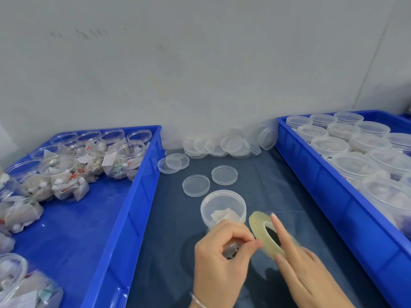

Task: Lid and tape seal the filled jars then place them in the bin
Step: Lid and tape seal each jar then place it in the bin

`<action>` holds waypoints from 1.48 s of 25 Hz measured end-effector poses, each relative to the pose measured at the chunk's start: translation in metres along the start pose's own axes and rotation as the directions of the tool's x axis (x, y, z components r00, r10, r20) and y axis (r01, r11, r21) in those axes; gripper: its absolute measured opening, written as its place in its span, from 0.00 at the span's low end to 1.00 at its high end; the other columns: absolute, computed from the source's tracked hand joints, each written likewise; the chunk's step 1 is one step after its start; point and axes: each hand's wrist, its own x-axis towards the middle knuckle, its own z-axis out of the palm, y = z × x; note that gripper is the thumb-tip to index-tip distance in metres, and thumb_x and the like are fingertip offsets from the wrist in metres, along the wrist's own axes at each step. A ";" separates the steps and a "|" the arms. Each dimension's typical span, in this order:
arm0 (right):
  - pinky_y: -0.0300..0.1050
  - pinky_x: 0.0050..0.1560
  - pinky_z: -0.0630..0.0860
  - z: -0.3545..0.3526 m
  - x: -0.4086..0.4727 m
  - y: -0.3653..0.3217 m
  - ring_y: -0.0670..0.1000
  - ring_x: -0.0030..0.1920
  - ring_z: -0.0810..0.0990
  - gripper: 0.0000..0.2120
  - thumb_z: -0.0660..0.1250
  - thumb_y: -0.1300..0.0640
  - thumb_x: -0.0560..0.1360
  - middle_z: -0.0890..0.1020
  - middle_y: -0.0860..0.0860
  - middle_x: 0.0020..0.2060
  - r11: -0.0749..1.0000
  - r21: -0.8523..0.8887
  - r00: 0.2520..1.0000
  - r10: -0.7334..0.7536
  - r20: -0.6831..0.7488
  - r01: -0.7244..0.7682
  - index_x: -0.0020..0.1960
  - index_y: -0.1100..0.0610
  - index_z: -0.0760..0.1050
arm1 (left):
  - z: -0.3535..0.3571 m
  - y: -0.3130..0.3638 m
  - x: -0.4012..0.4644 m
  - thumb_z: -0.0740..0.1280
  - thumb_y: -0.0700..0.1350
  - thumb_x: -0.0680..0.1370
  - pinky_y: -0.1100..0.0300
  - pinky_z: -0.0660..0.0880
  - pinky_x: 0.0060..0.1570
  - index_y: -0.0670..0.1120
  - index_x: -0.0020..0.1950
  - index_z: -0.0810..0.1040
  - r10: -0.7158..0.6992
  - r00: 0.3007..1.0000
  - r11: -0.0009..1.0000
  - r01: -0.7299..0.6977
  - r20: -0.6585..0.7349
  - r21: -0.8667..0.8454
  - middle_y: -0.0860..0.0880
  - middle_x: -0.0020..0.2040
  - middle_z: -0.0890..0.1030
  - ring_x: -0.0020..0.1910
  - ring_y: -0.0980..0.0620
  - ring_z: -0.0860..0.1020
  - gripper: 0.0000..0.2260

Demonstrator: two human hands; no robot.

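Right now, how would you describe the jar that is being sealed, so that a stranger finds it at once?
Look at the dark cloth between the two blue bins. The jar stands near its front, just beyond the left hand and the tape roll. Unlike the flat loose lids behind it, it is tall, lidded, and holds a white sachet.

Two blue bins (142,196), one roll of tape (264,232), one lidded jar (223,207) on the cloth, four loose lids (196,185) lying flat, two hands (222,258).
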 end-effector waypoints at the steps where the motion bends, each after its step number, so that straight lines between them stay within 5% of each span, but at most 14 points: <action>1: 0.27 0.67 0.44 0.002 -0.001 0.002 0.22 0.64 0.49 0.26 0.37 0.43 0.77 0.40 0.17 0.63 0.999 0.048 1.000 0.000 0.028 -0.001 0.65 0.32 0.22 | 0.003 0.004 0.006 0.75 0.42 0.66 0.59 0.78 0.38 0.47 0.34 0.79 0.067 0.998 0.997 -0.068 0.016 0.030 0.55 0.35 0.80 0.35 0.53 0.79 0.06; 3: 0.37 0.73 0.38 0.006 -0.004 0.011 0.23 0.67 0.42 0.24 0.35 0.41 0.76 0.32 0.17 0.61 0.996 0.085 0.998 0.000 0.064 -0.006 0.68 0.32 0.26 | 0.003 0.008 0.015 0.73 0.44 0.69 0.61 0.77 0.39 0.45 0.34 0.79 0.143 0.990 0.987 -0.144 0.018 0.064 0.56 0.35 0.79 0.37 0.53 0.79 0.06; 5: 0.43 0.74 0.38 0.003 -0.006 0.021 0.24 0.67 0.41 0.22 0.32 0.41 0.77 0.35 0.16 0.62 1.000 0.008 0.998 0.015 0.062 -0.015 0.69 0.34 0.27 | -0.004 0.002 0.016 0.72 0.46 0.69 0.65 0.75 0.42 0.47 0.35 0.78 0.137 0.990 0.988 -0.135 -0.018 0.070 0.56 0.36 0.80 0.39 0.54 0.79 0.05; 7: 0.43 0.74 0.43 -0.008 -0.005 0.020 0.24 0.65 0.56 0.25 0.39 0.38 0.76 0.58 0.21 0.65 0.996 -0.075 0.999 0.040 -0.022 -0.042 0.71 0.32 0.33 | -0.014 -0.011 0.009 0.73 0.48 0.67 0.65 0.73 0.45 0.50 0.34 0.78 0.088 0.992 0.992 -0.079 -0.089 0.094 0.55 0.39 0.81 0.42 0.55 0.79 0.06; 9: 0.44 0.68 0.58 -0.014 -0.001 0.018 0.35 0.48 0.77 0.23 0.44 0.41 0.79 0.77 0.37 0.44 0.981 -0.193 0.984 -0.037 -0.177 0.002 0.73 0.32 0.49 | -0.023 -0.030 -0.006 0.76 0.47 0.67 0.59 0.73 0.54 0.50 0.33 0.78 -0.040 0.980 0.996 0.054 -0.196 0.068 0.54 0.48 0.81 0.52 0.55 0.78 0.08; 11: 0.45 0.56 0.66 -0.014 0.006 0.011 0.47 0.32 0.74 0.22 0.48 0.47 0.80 0.69 0.44 0.32 0.944 -0.318 0.938 -0.183 -0.295 0.085 0.73 0.37 0.58 | -0.027 -0.048 -0.017 0.77 0.41 0.66 0.52 0.70 0.62 0.50 0.31 0.77 -0.149 0.951 0.989 0.145 -0.269 -0.037 0.55 0.60 0.78 0.63 0.56 0.74 0.11; 16: 0.46 0.40 0.74 -0.017 0.023 0.002 0.51 0.29 0.69 0.25 0.53 0.53 0.77 0.67 0.47 0.31 0.852 -0.504 0.873 -0.348 -0.341 0.142 0.74 0.43 0.60 | -0.033 -0.069 -0.018 0.71 0.38 0.67 0.48 0.70 0.61 0.46 0.31 0.76 -0.284 0.942 0.916 0.210 -0.180 -0.343 0.58 0.69 0.73 0.67 0.53 0.72 0.07; 19: 0.48 0.39 0.73 -0.018 0.029 0.002 0.51 0.30 0.68 0.25 0.53 0.52 0.77 0.67 0.47 0.32 0.850 -0.515 0.860 -0.341 -0.379 0.110 0.74 0.45 0.62 | -0.034 -0.073 -0.009 0.74 0.36 0.68 0.52 0.71 0.62 0.48 0.30 0.77 -0.300 0.948 0.876 0.230 -0.107 -0.425 0.56 0.66 0.76 0.68 0.51 0.72 0.11; 24: 0.46 0.39 0.68 -0.021 0.038 0.003 0.50 0.29 0.66 0.24 0.53 0.51 0.77 0.65 0.46 0.31 0.841 -0.534 0.854 -0.339 -0.395 0.086 0.73 0.46 0.64 | -0.032 -0.068 -0.002 0.80 0.54 0.62 0.48 0.66 0.65 0.50 0.31 0.77 -0.256 0.965 0.855 0.199 -0.057 -0.479 0.51 0.64 0.78 0.68 0.49 0.73 0.14; 37: 0.47 0.40 0.74 -0.028 0.038 -0.004 0.48 0.28 0.68 0.23 0.52 0.50 0.75 0.67 0.44 0.27 0.883 -0.448 0.908 -0.295 -0.296 0.140 0.68 0.41 0.71 | -0.046 -0.064 -0.002 0.81 0.52 0.62 0.32 0.55 0.70 0.47 0.30 0.76 -0.262 0.958 0.749 0.280 0.119 -0.600 0.46 0.68 0.74 0.70 0.45 0.70 0.16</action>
